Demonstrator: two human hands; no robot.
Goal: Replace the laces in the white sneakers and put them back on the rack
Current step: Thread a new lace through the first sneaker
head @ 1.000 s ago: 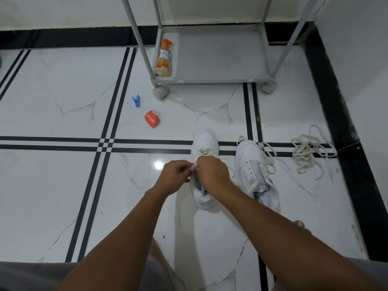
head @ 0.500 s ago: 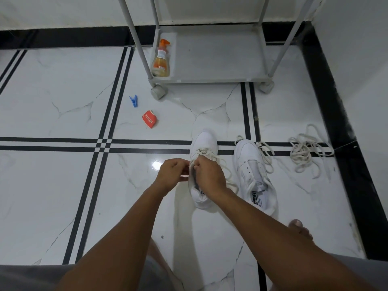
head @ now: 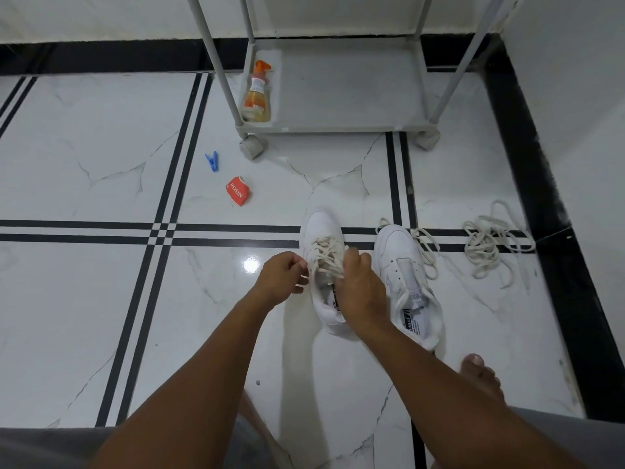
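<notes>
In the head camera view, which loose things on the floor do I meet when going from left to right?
Blue clothespin → red packet → laced white sneaker → unlaced white sneaker → pile of loose laces.

Both arms extended forward; left grip (head: pixel 283 273) fingers curled, right grip (head: pixel 360 283) fingers curled, pinching.

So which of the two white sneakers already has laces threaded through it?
The left sneaker, under both hands, has cream laces criss-crossed through it. The right sneaker has a bare tongue, with a lace loose alongside it.
</notes>
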